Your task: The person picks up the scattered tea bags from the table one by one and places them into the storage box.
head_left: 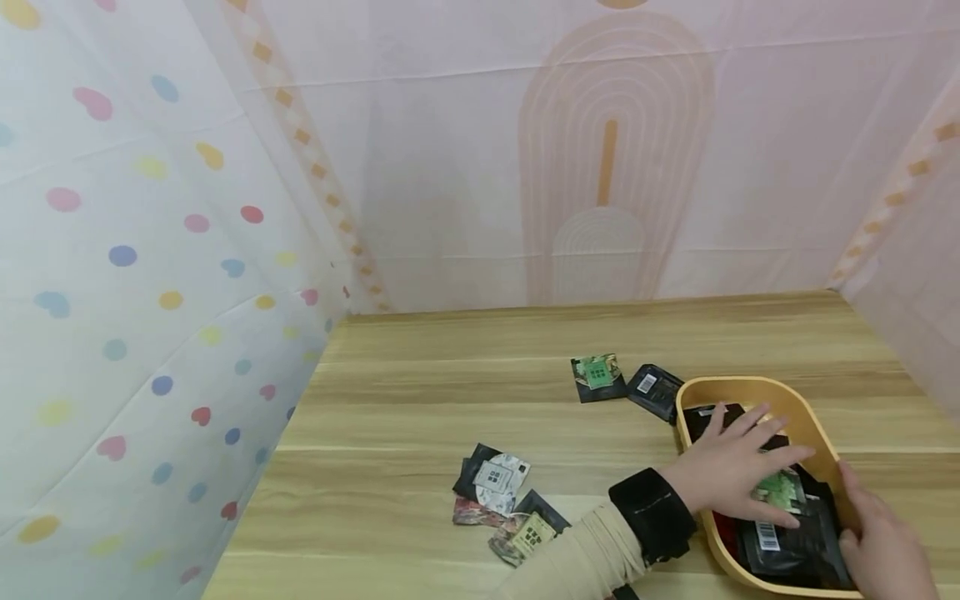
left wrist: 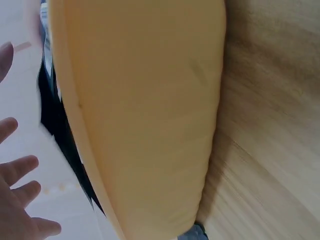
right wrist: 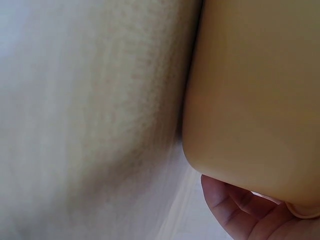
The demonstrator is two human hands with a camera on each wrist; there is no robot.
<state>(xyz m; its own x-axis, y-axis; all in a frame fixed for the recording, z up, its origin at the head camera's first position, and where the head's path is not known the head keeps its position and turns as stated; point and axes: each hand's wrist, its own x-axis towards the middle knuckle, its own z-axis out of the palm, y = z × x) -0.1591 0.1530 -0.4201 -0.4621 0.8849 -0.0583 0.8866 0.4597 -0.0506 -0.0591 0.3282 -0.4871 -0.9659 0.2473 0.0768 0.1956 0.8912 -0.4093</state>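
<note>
A yellow plastic bin (head_left: 684, 427) holds several dark sachets (head_left: 795, 546), one with a green leafy print. My left hand (head_left: 738, 467) is spread over the bin's contents with its fingers apart; in the left wrist view the fingers (left wrist: 20, 170) show beyond the rim. Whether the fingertips touch the sachets I cannot tell. On the right side, my right hand (head_left: 885, 533) grips the bin's wall, thumb at the rim. The right wrist view shows curled fingers (right wrist: 240, 210) against the bin's outer wall (right wrist: 255, 100).
Behind the bin's left corner lie a green-labelled sachet (head_left: 598, 375) and a black sachet (head_left: 655, 390). Left of my left forearm sits a loose group of sachets (head_left: 495, 479), with a yellow-labelled one (head_left: 532, 533) beside it. Patterned cloth (head_left: 450, 167) hangs behind the wooden table (head_left: 390, 400).
</note>
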